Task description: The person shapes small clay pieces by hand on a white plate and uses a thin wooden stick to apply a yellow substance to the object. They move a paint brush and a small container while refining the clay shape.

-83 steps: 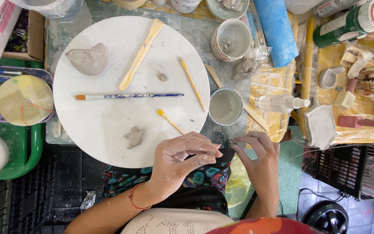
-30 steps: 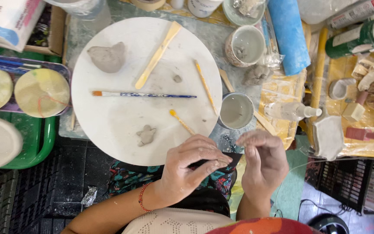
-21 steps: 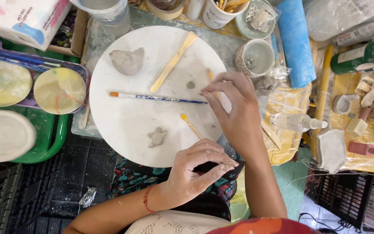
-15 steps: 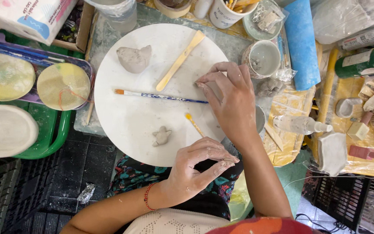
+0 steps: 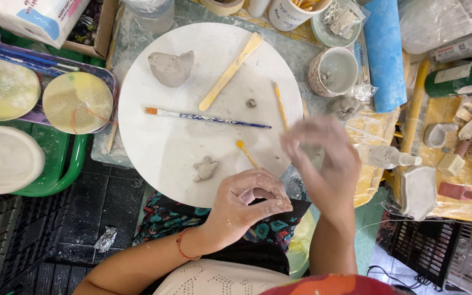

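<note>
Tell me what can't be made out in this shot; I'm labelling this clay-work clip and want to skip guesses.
- Right hand, head view: motion blur smears the fingers, so any held bit is unreadable.
- Left hand: curled fingers hide what they pinch.
- Cup: its contents are too small to tell.
- White box: cut off by the top edge.
- Grey slab: its purpose is unclear.

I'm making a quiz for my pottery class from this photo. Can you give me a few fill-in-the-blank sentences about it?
1. The round board is coloured ____.
2. The paintbrush with the blue handle has ____ bristles.
3. The blurred hand raised over the board's edge is the ____ hand.
4. The left hand wears a red ____ at the wrist.

Missing words: white; orange; right; bracelet
</note>
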